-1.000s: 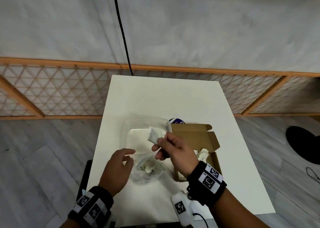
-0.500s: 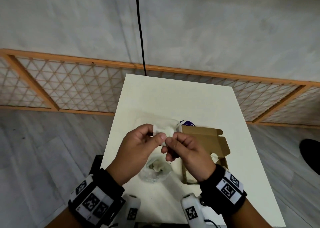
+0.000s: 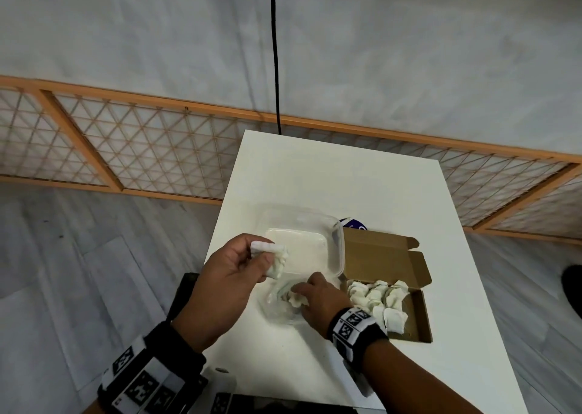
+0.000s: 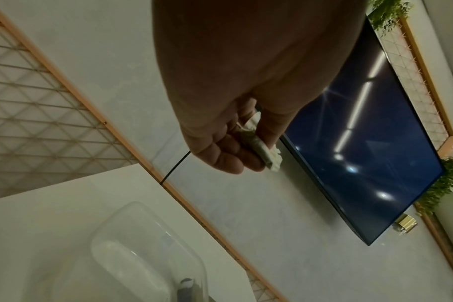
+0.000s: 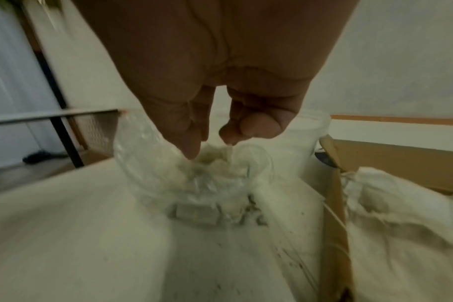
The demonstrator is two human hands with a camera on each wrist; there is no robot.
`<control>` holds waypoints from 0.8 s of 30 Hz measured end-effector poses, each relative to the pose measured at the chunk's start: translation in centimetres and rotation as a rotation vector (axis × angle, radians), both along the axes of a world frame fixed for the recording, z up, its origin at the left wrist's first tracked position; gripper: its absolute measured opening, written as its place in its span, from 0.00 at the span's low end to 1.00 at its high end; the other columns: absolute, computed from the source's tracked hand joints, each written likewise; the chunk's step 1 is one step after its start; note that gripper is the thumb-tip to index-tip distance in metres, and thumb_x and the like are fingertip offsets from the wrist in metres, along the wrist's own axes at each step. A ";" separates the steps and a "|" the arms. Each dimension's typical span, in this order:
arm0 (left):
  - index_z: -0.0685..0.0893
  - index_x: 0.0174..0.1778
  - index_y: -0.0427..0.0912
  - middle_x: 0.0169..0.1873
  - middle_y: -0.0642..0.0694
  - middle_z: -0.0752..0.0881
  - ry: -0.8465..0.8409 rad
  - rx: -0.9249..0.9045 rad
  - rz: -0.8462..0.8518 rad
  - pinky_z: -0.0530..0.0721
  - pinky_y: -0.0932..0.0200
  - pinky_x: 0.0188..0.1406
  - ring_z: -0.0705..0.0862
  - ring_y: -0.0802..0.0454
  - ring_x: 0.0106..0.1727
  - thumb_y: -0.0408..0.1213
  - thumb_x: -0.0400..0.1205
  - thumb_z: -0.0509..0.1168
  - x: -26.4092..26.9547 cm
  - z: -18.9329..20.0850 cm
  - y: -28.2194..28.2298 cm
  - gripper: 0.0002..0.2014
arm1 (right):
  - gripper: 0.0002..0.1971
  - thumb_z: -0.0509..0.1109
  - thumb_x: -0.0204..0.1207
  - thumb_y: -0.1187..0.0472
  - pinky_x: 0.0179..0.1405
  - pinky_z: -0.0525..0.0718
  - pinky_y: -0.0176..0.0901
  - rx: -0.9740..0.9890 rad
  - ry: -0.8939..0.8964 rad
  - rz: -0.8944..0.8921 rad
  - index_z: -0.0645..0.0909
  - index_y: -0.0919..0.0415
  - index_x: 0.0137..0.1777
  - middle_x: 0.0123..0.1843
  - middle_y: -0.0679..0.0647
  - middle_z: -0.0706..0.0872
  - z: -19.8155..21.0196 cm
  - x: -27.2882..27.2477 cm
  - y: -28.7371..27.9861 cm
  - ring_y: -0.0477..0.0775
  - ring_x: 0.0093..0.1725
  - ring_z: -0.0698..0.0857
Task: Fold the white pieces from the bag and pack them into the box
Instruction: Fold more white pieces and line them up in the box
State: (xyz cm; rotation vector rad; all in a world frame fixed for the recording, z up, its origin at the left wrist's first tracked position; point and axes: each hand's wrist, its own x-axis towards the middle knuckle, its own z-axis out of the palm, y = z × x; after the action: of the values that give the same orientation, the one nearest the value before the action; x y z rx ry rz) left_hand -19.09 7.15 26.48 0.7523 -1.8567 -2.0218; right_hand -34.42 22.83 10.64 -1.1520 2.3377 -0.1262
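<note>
My left hand (image 3: 263,256) is raised over the table and pinches a folded white piece (image 3: 277,262) between thumb and fingers; the left wrist view shows that piece (image 4: 261,147) edge-on. My right hand (image 3: 299,295) is down in the mouth of the crumpled clear bag (image 3: 274,306), its thumb and fingers curled round another white piece (image 3: 296,301). In the right wrist view the fingertips (image 5: 192,151) dip among the white pieces in the bag (image 5: 153,173). The open brown cardboard box (image 3: 378,249) lies to the right, with several folded white pieces (image 3: 378,297) packed inside.
A clear plastic container (image 3: 330,240) stands behind the bag, touching the box's left side. A small blue and white item (image 3: 354,223) peeks out behind it. The white table (image 3: 330,174) ends at a lattice-panelled wall with a black cable (image 3: 274,51).
Both hands held one white piece together half a second ago. My left hand now keeps it alone, and my right hand has dropped down into the bag.
</note>
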 end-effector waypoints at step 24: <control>0.88 0.53 0.36 0.54 0.47 0.93 0.032 -0.064 -0.324 0.90 0.47 0.56 0.91 0.49 0.56 0.28 0.86 0.69 -1.6 1.2 0.8 0.04 | 0.12 0.65 0.80 0.57 0.33 0.76 0.47 -0.734 -0.831 -0.442 0.79 0.66 0.41 0.33 0.55 0.83 17.4 0.0 0.3 0.55 0.34 0.85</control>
State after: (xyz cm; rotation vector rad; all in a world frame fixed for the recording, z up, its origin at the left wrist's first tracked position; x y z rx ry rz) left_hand -20.71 7.93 27.70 0.4202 -2.1266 -2.1318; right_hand -34.46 23.13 28.00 -0.6200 1.7326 -1.4142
